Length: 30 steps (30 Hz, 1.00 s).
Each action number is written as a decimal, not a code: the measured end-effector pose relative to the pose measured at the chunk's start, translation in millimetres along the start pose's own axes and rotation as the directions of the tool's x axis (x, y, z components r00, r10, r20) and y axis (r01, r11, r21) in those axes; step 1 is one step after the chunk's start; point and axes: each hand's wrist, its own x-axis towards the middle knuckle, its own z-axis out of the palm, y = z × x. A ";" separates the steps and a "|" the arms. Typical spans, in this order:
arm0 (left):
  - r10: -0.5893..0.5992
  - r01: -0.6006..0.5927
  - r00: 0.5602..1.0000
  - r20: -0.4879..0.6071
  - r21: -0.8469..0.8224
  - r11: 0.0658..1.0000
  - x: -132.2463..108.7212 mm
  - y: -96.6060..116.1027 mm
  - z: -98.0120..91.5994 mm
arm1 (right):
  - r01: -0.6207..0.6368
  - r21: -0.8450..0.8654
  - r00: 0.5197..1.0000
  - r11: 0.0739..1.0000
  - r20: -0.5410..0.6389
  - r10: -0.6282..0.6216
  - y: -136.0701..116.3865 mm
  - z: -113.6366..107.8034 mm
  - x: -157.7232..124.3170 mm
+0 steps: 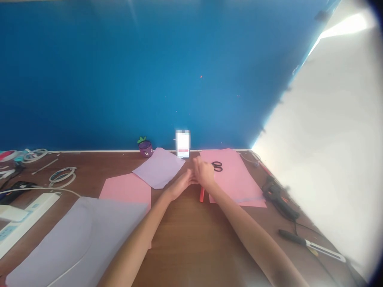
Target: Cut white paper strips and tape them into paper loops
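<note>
My left hand (182,182) and my right hand (204,171) meet over the middle of the table, with their fingertips together. Both look closed in a pinch; whatever lies between the fingers is hidden. Below my right hand, a slim orange-red stick-like object (202,195) shows, its upper end covered by the hand; I cannot tell whether the hand touches it. Just right of that hand, black-handled scissors (218,166) lie on pink paper (236,181). A purple sheet of paper (160,167) lies to the left of my hands.
A lit phone (182,143) stands against the blue wall (149,71), near a purple cup (145,148). Left are a large purple sheet (68,239), pink paper (128,189), a power strip (28,221) and coiled cables (62,175). Right are a glue gun (279,199) and a utility knife (311,244).
</note>
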 end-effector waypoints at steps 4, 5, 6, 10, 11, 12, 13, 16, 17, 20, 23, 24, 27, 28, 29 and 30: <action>0.187 -0.119 0.956 -0.227 0.280 0.953 6.0 -7.6 7.5 | -0.295 0.349 0.954 0.889 0.062 0.292 -4.6 -11.8 8.2; 0.202 -0.116 0.933 -0.297 0.283 0.952 7.4 -11.8 6.8 | -0.311 0.397 0.950 0.864 0.105 0.294 -8.7 -14.1 5.7; 0.205 -0.103 0.908 -0.366 0.278 0.955 8.4 -16.3 5.3 | -0.290 0.430 0.957 0.855 0.149 0.250 -14.0 -15.6 1.5; 0.304 -0.116 0.788 -0.536 0.355 0.928 7.2 -32.2 -2.8 | -0.033 0.502 0.982 0.864 0.179 -0.067 -36.9 -13.8 -22.5; 0.324 -0.121 0.774 -0.544 0.374 0.919 6.0 -34.9 -3.5 | -0.015 0.488 0.980 0.873 0.181 -0.084 -40.6 -11.8 -27.3; 0.320 -0.113 0.774 -0.546 0.379 0.919 4.9 -37.0 -3.3 | -0.016 0.455 0.982 0.890 0.176 -0.072 -42.8 -9.5 -30.8; 0.295 -0.087 0.785 -0.545 0.373 0.924 4.0 -38.5 -2.4 | -0.030 0.407 0.985 0.913 0.170 -0.043 -43.3 -7.3 -33.0; 0.188 0.048 0.829 -0.527 0.401 0.915 3.6 -39.8 0.6 | -0.057 0.205 0.986 0.977 0.165 0.023 -36.8 -2.5 -33.3; 0.176 0.091 0.839 -0.514 0.452 0.887 4.0 -39.1 0.1 | -0.047 0.129 0.983 0.990 0.180 0.023 -33.0 -1.9 -32.2; 0.178 0.210 0.877 -0.447 0.688 0.694 4.6 -33.6 -8.0 | 0.021 -0.065 0.962 0.998 0.274 -0.002 -22.3 -3.6 -28.6; 0.069 0.243 0.938 -0.341 0.785 0.569 3.8 -25.4 -19.9 | 0.066 -0.160 0.940 0.985 0.342 -0.007 -17.1 -7.7 -25.5; 0.026 0.231 0.952 -0.304 0.772 0.592 3.8 -22.7 -22.7 | 0.072 -0.166 0.939 0.983 0.344 -0.011 -16.7 -8.9 -24.5; -0.076 0.201 0.974 -0.214 0.662 0.722 7.4 -14.2 -25.4 | 0.081 -0.105 0.937 0.991 0.348 -0.040 -17.1 -10.5 -20.6; -0.109 0.207 0.975 -0.192 0.622 0.755 9.6 -10.9 -25.0 | 0.082 -0.067 0.934 0.994 0.352 -0.054 -17.1 -10.5 -18.9; -0.137 0.214 0.975 -0.173 0.585 0.782 12.1 -7.4 -24.6 | 0.081 -0.031 0.934 0.996 0.352 -0.065 -16.6 -10.4 -16.9; -0.153 0.215 0.976 -0.156 0.555 0.803 14.2 -3.5 -24.5 | 0.075 -0.002 0.937 0.997 0.343 -0.070 -15.2 -10.6 -14.5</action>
